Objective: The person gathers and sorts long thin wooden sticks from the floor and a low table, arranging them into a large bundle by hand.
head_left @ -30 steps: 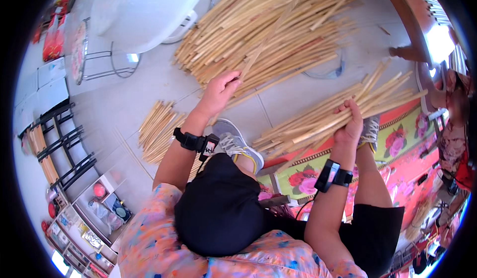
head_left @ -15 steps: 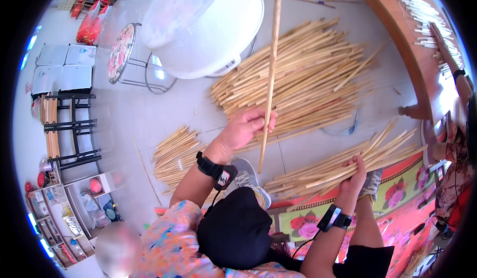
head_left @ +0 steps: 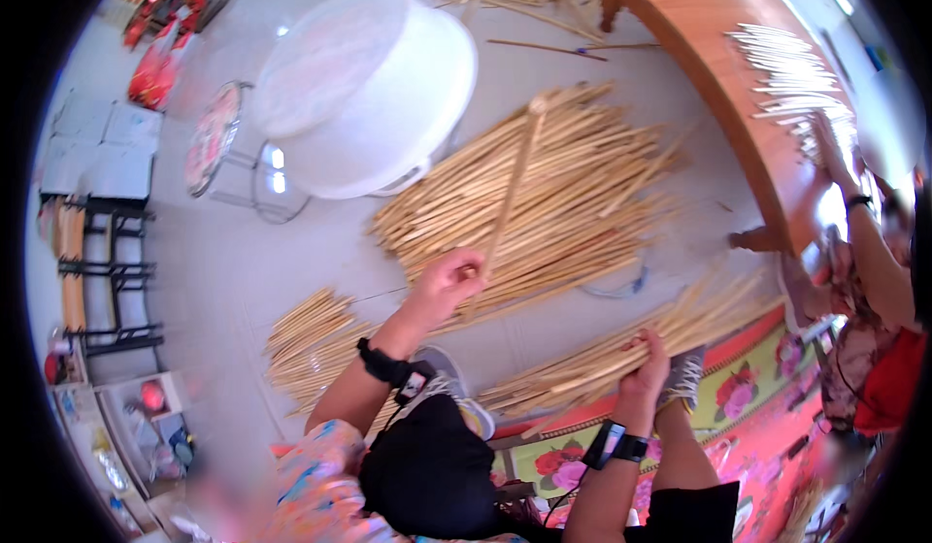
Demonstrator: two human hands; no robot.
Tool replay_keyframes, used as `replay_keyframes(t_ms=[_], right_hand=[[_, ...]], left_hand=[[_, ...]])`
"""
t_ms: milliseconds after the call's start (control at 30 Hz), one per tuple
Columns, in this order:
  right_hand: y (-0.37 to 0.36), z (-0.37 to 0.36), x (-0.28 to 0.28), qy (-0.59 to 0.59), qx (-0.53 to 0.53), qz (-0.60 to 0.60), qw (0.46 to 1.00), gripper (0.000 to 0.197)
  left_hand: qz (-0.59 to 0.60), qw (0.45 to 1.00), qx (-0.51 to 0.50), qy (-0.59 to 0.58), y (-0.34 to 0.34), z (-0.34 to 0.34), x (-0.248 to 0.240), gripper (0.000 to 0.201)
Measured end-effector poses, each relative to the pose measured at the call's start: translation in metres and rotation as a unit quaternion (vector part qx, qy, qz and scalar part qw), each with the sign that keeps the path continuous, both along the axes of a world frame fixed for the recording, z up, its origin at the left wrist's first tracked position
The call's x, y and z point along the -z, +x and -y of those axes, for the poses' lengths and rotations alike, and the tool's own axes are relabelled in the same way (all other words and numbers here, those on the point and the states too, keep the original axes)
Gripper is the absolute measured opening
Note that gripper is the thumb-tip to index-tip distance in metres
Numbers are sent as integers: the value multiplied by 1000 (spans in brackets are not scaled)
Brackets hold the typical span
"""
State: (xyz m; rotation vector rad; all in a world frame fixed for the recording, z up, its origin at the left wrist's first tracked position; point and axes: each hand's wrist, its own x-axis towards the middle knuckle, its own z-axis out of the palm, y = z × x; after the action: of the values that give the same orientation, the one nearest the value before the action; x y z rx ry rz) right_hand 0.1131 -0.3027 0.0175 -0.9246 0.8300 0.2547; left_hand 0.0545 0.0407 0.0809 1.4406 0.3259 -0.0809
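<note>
My left hand (head_left: 442, 291) is closed around the lower part of a single long wooden stick (head_left: 513, 184), which points up and away from me, slightly blurred. Behind that stick a large pile of similar sticks (head_left: 582, 150) lies on the tiled floor. My right hand (head_left: 643, 366) grips a loose bundle of sticks (head_left: 582, 366) above the floral mat; the far ends of the bundle fan out and are smeared by motion. To the left of my left forearm is a smaller pile of sticks (head_left: 313, 334) on the floor.
A large white tub (head_left: 417, 106) stands beyond the pile, with a round stool (head_left: 216, 140) left of it. At right, a wooden table (head_left: 694, 33) holds white sticks (head_left: 782, 72), with another person's hand (head_left: 830, 145) by them. A floral mat (head_left: 621, 451) lies beneath my right arm.
The view has shifted, so the scene sits further left and lower. The stick in my left hand leans further right, and the bundle in my right hand is moving. The other person's hand has moved.
</note>
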Motion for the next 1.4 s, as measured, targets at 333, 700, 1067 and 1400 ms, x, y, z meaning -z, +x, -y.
replay_keyframes(t_ms=[333, 700, 1067, 1400], right_hand=[[4, -22, -30, 20, 53, 25, 998, 19], [3, -18, -28, 7, 49, 27, 998, 17], [2, -13, -7, 14, 28, 0, 1000, 14], [5, -18, -24, 6, 3, 37, 999, 26]], left_hand=[[7, 968, 21, 248, -30, 17, 32, 26], [-54, 952, 54, 295, -53, 26, 40, 21], [-67, 996, 2, 55, -6, 15, -16, 28], [-57, 998, -3, -36, -10, 3, -28, 29]])
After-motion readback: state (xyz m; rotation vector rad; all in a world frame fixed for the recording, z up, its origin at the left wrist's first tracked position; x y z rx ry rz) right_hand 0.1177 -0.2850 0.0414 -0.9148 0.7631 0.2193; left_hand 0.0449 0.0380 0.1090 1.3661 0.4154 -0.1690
